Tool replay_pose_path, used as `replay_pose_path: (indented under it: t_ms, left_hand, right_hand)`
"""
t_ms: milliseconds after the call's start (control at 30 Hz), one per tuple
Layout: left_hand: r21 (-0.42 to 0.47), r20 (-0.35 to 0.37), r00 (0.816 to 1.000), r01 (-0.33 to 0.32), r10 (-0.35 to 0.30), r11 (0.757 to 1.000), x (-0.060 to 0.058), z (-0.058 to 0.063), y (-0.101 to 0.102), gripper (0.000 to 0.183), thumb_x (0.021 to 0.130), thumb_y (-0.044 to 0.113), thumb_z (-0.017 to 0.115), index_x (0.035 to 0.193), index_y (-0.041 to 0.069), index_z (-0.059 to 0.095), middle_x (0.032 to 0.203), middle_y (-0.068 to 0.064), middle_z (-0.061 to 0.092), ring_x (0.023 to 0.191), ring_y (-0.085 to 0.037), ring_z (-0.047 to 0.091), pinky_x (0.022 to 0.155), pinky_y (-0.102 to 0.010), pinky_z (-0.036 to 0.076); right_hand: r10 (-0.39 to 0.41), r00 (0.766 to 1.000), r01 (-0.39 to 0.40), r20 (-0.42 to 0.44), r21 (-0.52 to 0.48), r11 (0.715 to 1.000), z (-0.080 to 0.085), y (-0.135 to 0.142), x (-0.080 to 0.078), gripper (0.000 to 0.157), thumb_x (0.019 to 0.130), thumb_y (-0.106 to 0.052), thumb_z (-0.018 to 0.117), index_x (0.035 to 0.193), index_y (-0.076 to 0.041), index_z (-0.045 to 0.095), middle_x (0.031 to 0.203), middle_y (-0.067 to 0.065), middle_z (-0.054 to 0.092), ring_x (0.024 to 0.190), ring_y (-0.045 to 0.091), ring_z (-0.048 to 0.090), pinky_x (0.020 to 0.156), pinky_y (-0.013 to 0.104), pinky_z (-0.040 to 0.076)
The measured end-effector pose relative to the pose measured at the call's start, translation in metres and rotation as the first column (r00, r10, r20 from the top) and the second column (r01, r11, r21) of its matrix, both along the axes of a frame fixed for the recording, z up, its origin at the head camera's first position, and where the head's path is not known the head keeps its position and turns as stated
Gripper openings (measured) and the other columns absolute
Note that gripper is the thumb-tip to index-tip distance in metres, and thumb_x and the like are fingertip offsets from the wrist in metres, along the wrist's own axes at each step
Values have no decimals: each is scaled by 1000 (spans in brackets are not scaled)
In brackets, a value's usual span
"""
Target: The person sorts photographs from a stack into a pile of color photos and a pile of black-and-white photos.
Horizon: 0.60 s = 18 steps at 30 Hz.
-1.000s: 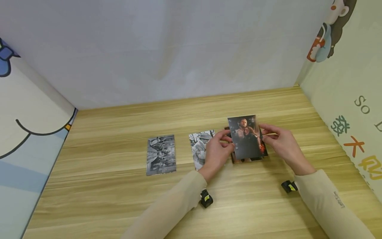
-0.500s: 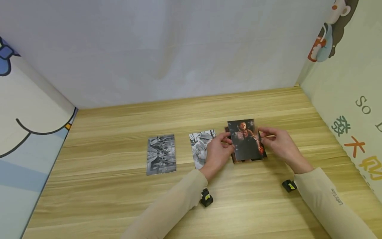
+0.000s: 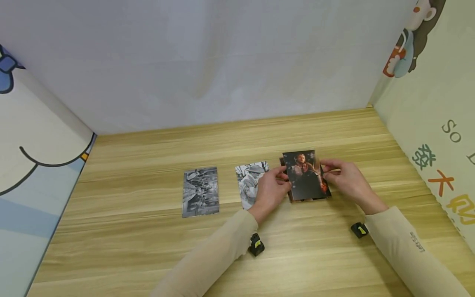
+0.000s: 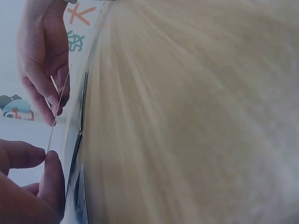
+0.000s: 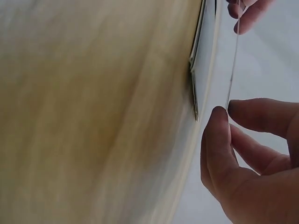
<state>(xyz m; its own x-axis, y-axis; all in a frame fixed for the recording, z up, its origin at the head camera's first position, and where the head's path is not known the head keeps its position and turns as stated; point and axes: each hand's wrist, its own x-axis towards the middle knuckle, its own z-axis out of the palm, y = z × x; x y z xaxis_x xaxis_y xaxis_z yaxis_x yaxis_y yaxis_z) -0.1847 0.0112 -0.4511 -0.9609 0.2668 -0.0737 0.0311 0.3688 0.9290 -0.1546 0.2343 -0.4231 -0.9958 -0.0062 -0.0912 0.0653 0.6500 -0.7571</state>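
A dark photo card [image 3: 306, 181] showing two people is held between both hands, just above other cards. My left hand [image 3: 272, 192] pinches its left edge between thumb and finger. At the opposite edge, my right hand [image 3: 350, 183] pinches it the same way. In the left wrist view the photo card [image 4: 51, 133] appears edge-on as a thin line, apart from the tabletop. Beneath it lie dark cards [image 3: 283, 161], mostly hidden; the right wrist view shows these cards [image 5: 195, 95] as thin layered edges, with a gap to the held one.
A black-and-white photo card [image 3: 248, 181] lies beside my left hand, partly covered by it. Further left rests another black-and-white photo card [image 3: 201, 192]. The wooden table [image 3: 141, 247] meets a pale back wall [image 3: 148, 82] and printed side walls. A black wrist device [image 3: 256, 245] hangs under each sleeve.
Both hands have brought the dark photo card slightly lower and nearer me, closer over the cards beneath. Its grip at both edges stays the same. The black-and-white cards have not moved.
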Motion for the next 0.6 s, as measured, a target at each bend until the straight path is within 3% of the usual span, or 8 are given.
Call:
replay_pose_path:
  t_ms: [300, 600]
  left_hand:
    - [-30, 49, 998, 38, -36, 999, 0, 2, 0, 61, 85, -5, 76, 143, -3, 58, 112, -8, 71, 89, -14, 70, 73, -19, 58]
    - [-61, 41, 996, 77, -74, 995, -2, 0, -2, 63, 84, -2, 75, 144, -5, 56, 114, -10, 72, 91, -14, 71, 77, -19, 58]
  right_hand:
    - [33, 998, -33, 53, 2, 999, 0, 0, -4, 50, 99, 0, 60, 146, 13, 48, 131, 33, 59, 119, 49, 62, 88, 39, 59]
    - [51, 994, -52, 96, 5, 999, -2, 0, -7, 51, 98, 1, 59, 146, 15, 47, 131, 33, 58, 115, 45, 63, 79, 30, 58]
